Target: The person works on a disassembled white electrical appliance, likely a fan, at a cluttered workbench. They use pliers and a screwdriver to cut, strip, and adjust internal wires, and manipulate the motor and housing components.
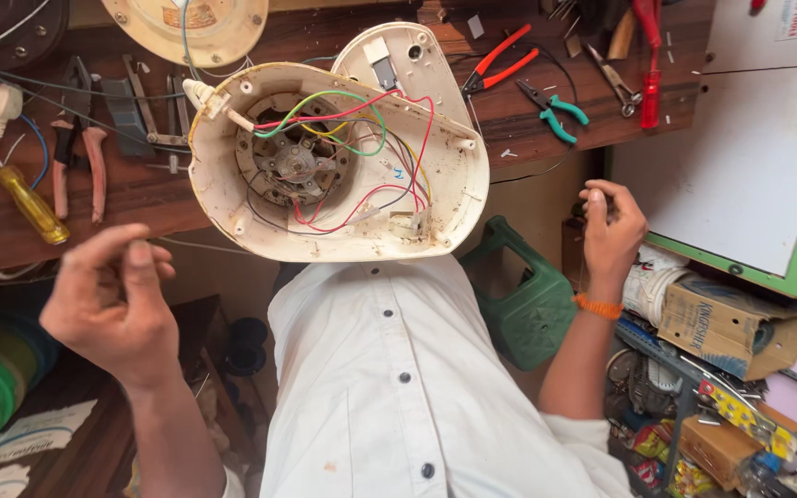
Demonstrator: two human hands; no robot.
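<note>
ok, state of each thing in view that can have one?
Cream plastic appliance housing: opened, motor and coloured wires exposed.
Red-handled pliers: jaws open, lying on bench.
Teal-handled pliers: lying on bench.
Left hand: loosely curled, empty.
Right hand: fingers pinched together.

Right hand [612,229] grip perhaps unclear

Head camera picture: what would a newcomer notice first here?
First, the opened cream appliance housing at the workbench edge, with its motor and red, green and yellow wires exposed. Below it, the left hand and right hand are raised apart, neither touching the housing. Red-handled pliers lie behind on the bench.
</note>
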